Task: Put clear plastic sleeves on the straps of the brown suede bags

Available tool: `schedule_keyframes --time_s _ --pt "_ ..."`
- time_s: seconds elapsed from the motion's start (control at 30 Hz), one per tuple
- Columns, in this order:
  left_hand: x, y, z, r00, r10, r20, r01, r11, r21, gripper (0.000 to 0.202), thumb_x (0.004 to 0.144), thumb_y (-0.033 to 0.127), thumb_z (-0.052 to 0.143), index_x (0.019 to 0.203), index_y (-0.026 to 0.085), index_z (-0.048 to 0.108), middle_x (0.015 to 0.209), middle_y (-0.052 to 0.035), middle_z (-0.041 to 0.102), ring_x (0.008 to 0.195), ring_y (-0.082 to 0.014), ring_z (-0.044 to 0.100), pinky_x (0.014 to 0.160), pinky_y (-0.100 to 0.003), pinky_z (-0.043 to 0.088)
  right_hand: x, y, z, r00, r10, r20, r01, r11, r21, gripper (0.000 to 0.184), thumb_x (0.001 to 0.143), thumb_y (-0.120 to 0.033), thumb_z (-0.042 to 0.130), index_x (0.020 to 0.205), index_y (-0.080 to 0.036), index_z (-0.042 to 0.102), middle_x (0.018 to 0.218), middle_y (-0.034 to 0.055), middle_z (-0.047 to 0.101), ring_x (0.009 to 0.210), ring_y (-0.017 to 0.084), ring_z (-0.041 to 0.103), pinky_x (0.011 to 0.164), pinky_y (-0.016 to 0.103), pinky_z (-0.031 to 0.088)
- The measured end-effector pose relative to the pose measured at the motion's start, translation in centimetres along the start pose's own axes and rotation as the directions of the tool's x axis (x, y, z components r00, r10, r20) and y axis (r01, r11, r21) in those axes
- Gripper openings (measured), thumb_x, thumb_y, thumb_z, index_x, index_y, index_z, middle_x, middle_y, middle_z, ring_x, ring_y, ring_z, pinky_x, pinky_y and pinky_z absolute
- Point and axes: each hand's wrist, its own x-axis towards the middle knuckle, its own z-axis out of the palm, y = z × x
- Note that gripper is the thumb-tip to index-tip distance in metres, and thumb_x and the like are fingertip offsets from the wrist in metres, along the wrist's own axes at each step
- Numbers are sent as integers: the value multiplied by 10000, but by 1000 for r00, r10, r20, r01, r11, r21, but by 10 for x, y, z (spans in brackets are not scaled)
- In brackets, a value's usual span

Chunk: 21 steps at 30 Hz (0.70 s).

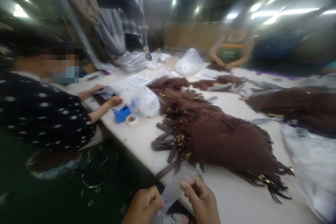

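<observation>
My left hand (143, 204) and my right hand (202, 199) are at the bottom edge of the view, both pinched on a clear plastic bag (174, 187) held between them. The bag's upper end rises toward the white table (141, 140). Just beyond it lies a brown fringed suede bag (228, 141) with brown straps (164, 143) and gold hardware (180, 139), piled with several more like it.
A person in a black dotted top (44, 112) sits at the left with hands near a white plastic bag (143, 99), a blue tape dispenser (122, 113) and a tape roll (131, 120). Another person (232, 50) stands across the table. More brown bags (296, 106) and clear bags (312, 161) lie at right.
</observation>
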Motion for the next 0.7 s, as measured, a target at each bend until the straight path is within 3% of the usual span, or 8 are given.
schedule_keyframes --time_s 0.1,0.17,0.27,0.33,0.47,0.7 --pt "-4 -2 -7 999 5 -38 -1 995 97 462 881 558 483 660 161 572 632 -12 585 619 -156 518 593 -260 324 2 0 17 998 -19 -53 19 1000 -1 307 761 -453 664 622 -212 534 570 -51 484 562 129 430 529 219 348" --pt "-4 -14 -7 997 -77 11 78 994 -76 471 856 596 501 716 155 589 659 -25 622 603 -152 521 574 -255 328 4 2 22 998 -15 -59 16 1000 13 290 761 -444 662 627 -213 547 581 -47 500 564 132 435 531 224 358" --pt "-5 -46 -8 981 -162 105 189 908 -374 525 673 654 693 763 151 571 642 -4 608 549 -122 476 529 -233 300 9 8 23 999 20 -46 -20 1000 -3 287 775 -463 640 651 -212 578 584 -43 504 564 137 450 538 234 376" --pt "-7 -69 -11 976 -193 106 219 882 -417 556 559 627 792 710 153 546 602 25 558 538 -103 441 523 -224 277 12 13 22 997 40 -65 -42 999 -31 301 792 -483 618 668 -210 593 572 -45 493 550 135 449 532 237 373" --pt "-12 -95 -21 971 -239 27 234 914 -332 588 536 693 760 629 162 525 563 28 534 537 -106 433 519 -231 272 15 21 23 995 96 -11 -96 995 1 341 780 -520 616 660 -202 587 529 -47 480 515 130 444 489 234 354" --pt "-20 -104 -28 993 -105 45 102 993 66 581 807 724 434 691 177 594 639 -31 621 602 -168 538 570 -272 334 14 21 34 993 55 -102 -48 996 71 351 743 -489 660 592 -203 526 517 -56 455 508 114 397 473 220 309"
